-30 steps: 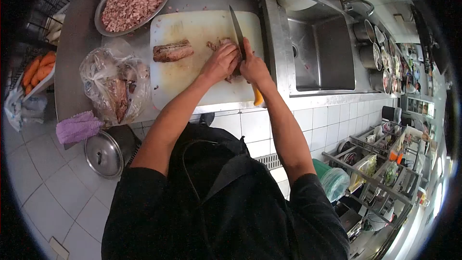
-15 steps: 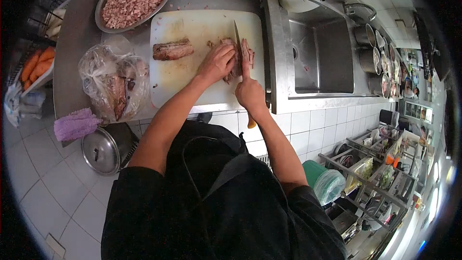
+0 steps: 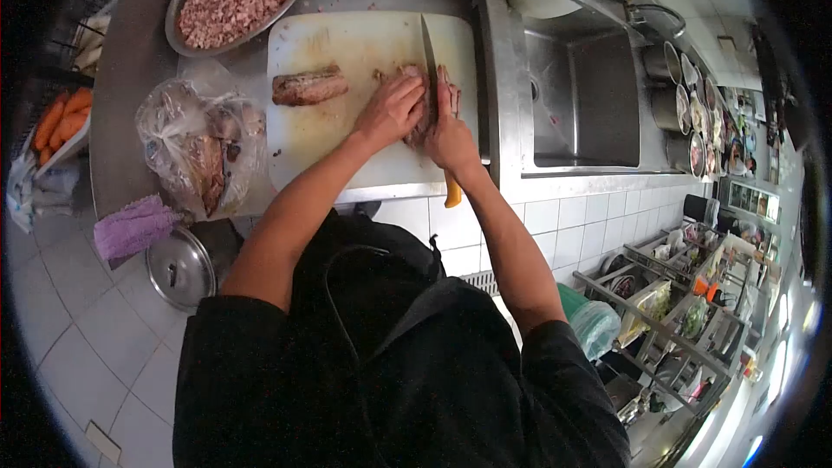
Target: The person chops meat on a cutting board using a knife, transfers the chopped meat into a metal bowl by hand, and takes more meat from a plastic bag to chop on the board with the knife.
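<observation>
On the white cutting board (image 3: 321, 143) my left hand (image 3: 392, 111) presses down on a piece of meat (image 3: 418, 133), its fingers curled close to the blade. My right hand (image 3: 451, 144) grips a knife (image 3: 429, 48) by its yellow handle, which sticks out below the palm toward me. The blade points away from me, along the right side of the meat. Beyond my right fingers a cut strip of meat (image 3: 444, 78) shows partly. Another chunk of meat (image 3: 309, 87) lies apart on the board's left half.
A metal bowl (image 3: 176, 28) of diced meat stands at the back left. Beside the board lies a plastic bag (image 3: 169, 126) with meat inside. A purple cloth (image 3: 136, 227) hangs at the counter's corner. To the right is a steel sink (image 3: 598, 104).
My right hand has shifted slightly, and its index finger no longer stretches along the blade. The left hand stays on the meat. The whole view has moved a little.
</observation>
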{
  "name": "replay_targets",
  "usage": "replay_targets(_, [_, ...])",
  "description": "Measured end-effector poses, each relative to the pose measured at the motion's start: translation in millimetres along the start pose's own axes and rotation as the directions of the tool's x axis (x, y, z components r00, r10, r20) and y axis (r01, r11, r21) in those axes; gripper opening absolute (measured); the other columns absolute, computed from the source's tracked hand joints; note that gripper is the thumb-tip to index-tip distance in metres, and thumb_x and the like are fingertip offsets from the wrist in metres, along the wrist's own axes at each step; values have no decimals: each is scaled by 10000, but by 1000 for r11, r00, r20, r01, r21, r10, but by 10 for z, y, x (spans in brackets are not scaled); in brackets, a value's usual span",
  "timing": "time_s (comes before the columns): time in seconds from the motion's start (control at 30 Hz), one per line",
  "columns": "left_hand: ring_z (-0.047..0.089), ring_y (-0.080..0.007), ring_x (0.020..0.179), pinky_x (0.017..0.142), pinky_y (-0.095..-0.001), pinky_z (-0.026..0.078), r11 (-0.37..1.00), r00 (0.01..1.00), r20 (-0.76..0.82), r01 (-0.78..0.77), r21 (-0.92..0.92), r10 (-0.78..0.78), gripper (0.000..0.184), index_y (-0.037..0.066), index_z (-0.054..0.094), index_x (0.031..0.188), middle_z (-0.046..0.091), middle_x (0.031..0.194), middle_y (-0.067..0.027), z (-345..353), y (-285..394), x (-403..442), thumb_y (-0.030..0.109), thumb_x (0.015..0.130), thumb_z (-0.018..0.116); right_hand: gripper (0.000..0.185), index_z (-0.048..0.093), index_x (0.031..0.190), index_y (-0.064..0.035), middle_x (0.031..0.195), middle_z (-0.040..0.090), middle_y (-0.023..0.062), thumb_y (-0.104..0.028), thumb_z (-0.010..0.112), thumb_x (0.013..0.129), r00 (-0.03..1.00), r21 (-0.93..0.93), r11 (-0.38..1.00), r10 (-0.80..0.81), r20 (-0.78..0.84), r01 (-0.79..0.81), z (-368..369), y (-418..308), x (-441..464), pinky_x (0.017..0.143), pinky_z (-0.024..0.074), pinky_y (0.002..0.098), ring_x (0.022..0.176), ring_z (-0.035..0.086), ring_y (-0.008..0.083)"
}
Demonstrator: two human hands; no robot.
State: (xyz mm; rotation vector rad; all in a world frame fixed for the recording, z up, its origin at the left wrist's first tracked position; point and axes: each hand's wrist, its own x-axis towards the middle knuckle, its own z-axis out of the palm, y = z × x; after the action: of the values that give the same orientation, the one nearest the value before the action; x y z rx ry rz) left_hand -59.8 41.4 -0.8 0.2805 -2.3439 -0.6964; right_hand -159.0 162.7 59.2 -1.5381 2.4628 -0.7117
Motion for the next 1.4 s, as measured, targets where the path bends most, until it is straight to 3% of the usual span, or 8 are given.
replay_targets(0.17, [593,-350,1164,1021,-449,482,999,997,-69,-42,11,43,289,-41,669,1107,639,1182,-172,19,-17,4,85,848,684,927,-62,1607,-210,948,694,334,-80,492,875,818,13,931,315,480,-366,-528,-111,69,643,599,502,701,696,469])
replay_targets(0.27, [594,-341,1164,1021,-441,483,999,996,-73,-43,-9,42,263,-28,674,1094,642,1175,-158,-35,5,4,77,852,679,896,23,1612,-194,924,681,361,-23,422,829,738,-8,877,409,537,-480,-816,-374,103,616,597,506,639,690,446])
replay_targets(0.37, [595,-337,1152,1004,-437,486,998,988,-153,8,-68,-18,220,-18,674,1056,645,1148,-147,-35,6,44,64,852,676,913,6,1610,-209,915,683,359,-15,420,820,771,-31,890,411,486,-455,-745,-440,4,582,594,494,630,696,432])
replay_targets(0.57, [605,-343,1120,957,-447,497,999,991,-133,-4,-35,-1,168,-18,660,1001,641,1091,-151,-31,-3,115,61,853,674,932,77,1605,-104,960,669,384,-103,516,783,799,-152,921,387,461,-359,-727,-554,-286,901,525,542,912,675,517])
replay_targets(1.03, [575,-359,1204,1057,-446,461,999,996,-77,51,11,-50,284,-36,672,1107,638,1217,-189,114,-94,22,117,867,680,942,0,1615,-151,786,670,333,-56,529,841,788,-240,887,461,408,-395,-367,-539,-550,703,537,589,739,671,514])
replay_targets(1.23, [554,-370,1245,1081,-454,447,994,994,-14,103,-25,-104,299,-44,649,1145,609,1281,-191,26,-44,52,99,882,662,953,5,1617,-165,732,692,266,-199,624,894,879,-89,940,339,335,-328,-91,-196,-198,663,563,552,726,696,472])
replay_targets(1.27, [552,-371,1247,1082,-454,445,995,995,-11,94,-31,-95,302,-45,648,1147,607,1283,-192,56,-37,29,96,880,661,958,21,1615,-170,993,689,338,-260,652,900,880,-7,939,325,347,-344,-95,-162,-86,772,556,576,835,685,512])
replay_targets(1.4, [548,-368,1259,1088,-445,443,997,996,-29,79,-13,-80,310,-51,647,1153,603,1289,-195,57,-103,54,87,876,662,973,22,1615,-204,1396,491,337,-218,658,880,961,-112,973,-218,-169,201,222,175,-2,909,514,583,985,653,520])
